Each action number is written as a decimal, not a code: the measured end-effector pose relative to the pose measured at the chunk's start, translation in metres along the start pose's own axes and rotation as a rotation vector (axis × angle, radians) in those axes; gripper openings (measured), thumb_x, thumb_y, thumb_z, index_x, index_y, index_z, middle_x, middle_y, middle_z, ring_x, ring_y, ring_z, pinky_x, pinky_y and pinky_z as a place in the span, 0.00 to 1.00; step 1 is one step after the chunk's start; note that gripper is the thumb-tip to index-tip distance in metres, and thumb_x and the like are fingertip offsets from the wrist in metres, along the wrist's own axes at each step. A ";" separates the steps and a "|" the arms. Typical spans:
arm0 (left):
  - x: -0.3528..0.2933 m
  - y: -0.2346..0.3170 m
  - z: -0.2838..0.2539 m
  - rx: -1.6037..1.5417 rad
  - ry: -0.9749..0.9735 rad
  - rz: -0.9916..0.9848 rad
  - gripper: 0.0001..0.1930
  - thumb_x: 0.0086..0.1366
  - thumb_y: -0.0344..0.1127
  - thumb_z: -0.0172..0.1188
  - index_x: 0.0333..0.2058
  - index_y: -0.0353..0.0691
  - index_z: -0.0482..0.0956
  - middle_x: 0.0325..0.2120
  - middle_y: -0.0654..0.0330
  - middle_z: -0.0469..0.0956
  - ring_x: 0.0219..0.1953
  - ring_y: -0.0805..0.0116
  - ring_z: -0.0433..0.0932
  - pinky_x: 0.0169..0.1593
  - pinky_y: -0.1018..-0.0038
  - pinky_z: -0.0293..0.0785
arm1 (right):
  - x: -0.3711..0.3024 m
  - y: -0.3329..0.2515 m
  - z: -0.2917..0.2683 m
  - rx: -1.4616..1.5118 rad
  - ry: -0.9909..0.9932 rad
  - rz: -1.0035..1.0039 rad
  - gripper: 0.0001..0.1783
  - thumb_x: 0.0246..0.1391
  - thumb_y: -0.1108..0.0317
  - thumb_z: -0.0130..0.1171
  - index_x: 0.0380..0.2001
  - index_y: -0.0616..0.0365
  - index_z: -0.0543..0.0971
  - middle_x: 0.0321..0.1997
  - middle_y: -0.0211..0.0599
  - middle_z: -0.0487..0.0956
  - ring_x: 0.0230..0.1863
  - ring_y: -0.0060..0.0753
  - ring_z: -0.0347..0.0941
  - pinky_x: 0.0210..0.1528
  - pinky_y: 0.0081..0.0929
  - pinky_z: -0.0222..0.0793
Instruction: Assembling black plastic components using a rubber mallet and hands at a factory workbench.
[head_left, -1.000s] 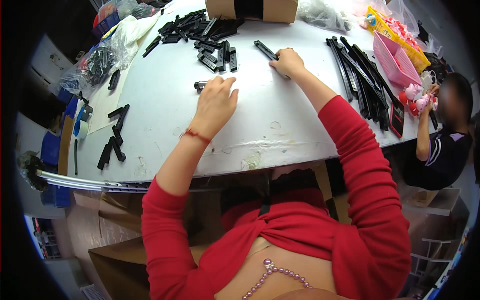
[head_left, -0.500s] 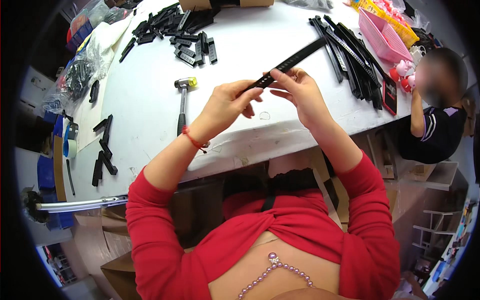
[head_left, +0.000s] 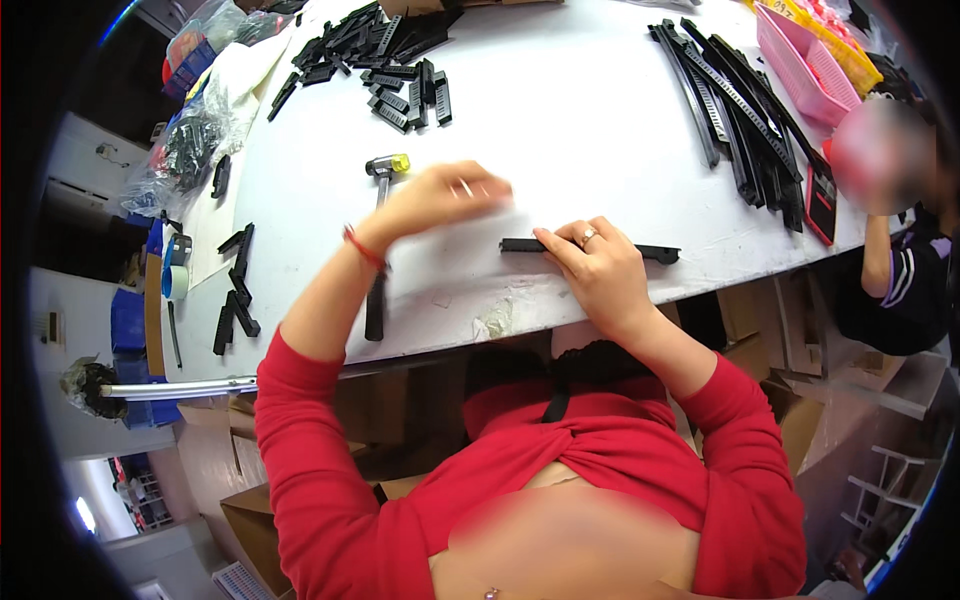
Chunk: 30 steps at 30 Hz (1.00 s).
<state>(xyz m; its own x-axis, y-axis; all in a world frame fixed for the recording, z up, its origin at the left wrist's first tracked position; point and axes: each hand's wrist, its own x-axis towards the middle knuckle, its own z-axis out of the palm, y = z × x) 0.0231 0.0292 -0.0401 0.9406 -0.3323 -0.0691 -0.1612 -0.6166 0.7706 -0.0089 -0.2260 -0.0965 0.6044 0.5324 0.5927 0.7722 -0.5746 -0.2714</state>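
A narrow black plastic strip (head_left: 655,252) lies roughly crosswise on the white table, close to its front edge. My right hand (head_left: 605,270), with a ring on one finger, grips it near the middle, thumb and fingers closed over it. My left hand (head_left: 445,200) is raised above the table, up and left of the strip, its fingers smeared by motion. Nothing can be made out in it. Just beneath that hand and wrist lies a hammer (head_left: 375,310) with a yellow-tipped head and a dark handle, partly covered by my forearm.
Long black strips (head_left: 735,110) lie bundled at the right beside a red-edged phone (head_left: 820,205) and a pink basket (head_left: 805,65). Short black pieces (head_left: 350,45) are heaped at the far left, with several more (head_left: 238,290) nearer. A person (head_left: 900,270) is at the right.
The strip came down from the air onto the table, held by my right hand alone. My left hand let go of it and moved left, toward the hammer.
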 end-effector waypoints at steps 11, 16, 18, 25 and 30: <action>0.106 -0.040 -0.061 0.459 0.323 -0.398 0.30 0.60 0.35 0.59 0.62 0.40 0.66 0.32 0.47 0.83 0.26 0.62 0.85 0.35 0.70 0.83 | -0.006 0.006 -0.019 0.085 -0.058 -0.042 0.16 0.46 0.73 0.65 0.41 0.51 0.83 0.33 0.27 0.80 0.32 0.31 0.73 0.33 0.28 0.72; 0.054 -0.003 -0.011 0.029 0.219 -0.355 0.18 0.66 0.35 0.56 0.52 0.36 0.80 0.21 0.61 0.77 0.21 0.72 0.81 0.30 0.78 0.82 | -0.010 0.014 -0.028 0.128 -0.053 -0.077 0.18 0.44 0.76 0.63 0.42 0.52 0.83 0.34 0.27 0.80 0.33 0.32 0.74 0.35 0.28 0.73; 0.022 0.006 0.024 -0.068 0.214 -0.315 0.19 0.69 0.40 0.57 0.54 0.35 0.78 0.20 0.62 0.77 0.20 0.73 0.81 0.27 0.78 0.80 | -0.014 0.017 -0.026 0.123 -0.022 -0.088 0.18 0.44 0.76 0.63 0.42 0.51 0.83 0.34 0.26 0.80 0.33 0.31 0.74 0.35 0.28 0.73; -0.030 0.032 0.001 0.327 0.331 -0.158 0.20 0.68 0.41 0.61 0.58 0.50 0.78 0.25 0.64 0.79 0.30 0.74 0.80 0.33 0.77 0.76 | -0.017 0.023 -0.022 0.111 -0.009 -0.108 0.18 0.46 0.72 0.66 0.43 0.46 0.83 0.34 0.23 0.79 0.33 0.28 0.74 0.33 0.26 0.72; -0.013 0.003 0.025 0.549 0.122 0.332 0.22 0.62 0.36 0.66 0.55 0.47 0.79 0.58 0.59 0.74 0.64 0.58 0.65 0.64 0.63 0.64 | -0.018 0.022 -0.021 0.110 0.010 -0.123 0.17 0.47 0.69 0.67 0.44 0.45 0.83 0.34 0.21 0.79 0.33 0.26 0.74 0.33 0.25 0.73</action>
<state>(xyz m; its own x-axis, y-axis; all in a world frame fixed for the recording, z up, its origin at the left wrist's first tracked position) 0.0027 0.0138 -0.0529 0.8364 -0.5045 0.2145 -0.5479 -0.7808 0.3002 -0.0065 -0.2608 -0.0973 0.5021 0.5879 0.6343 0.8576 -0.4330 -0.2775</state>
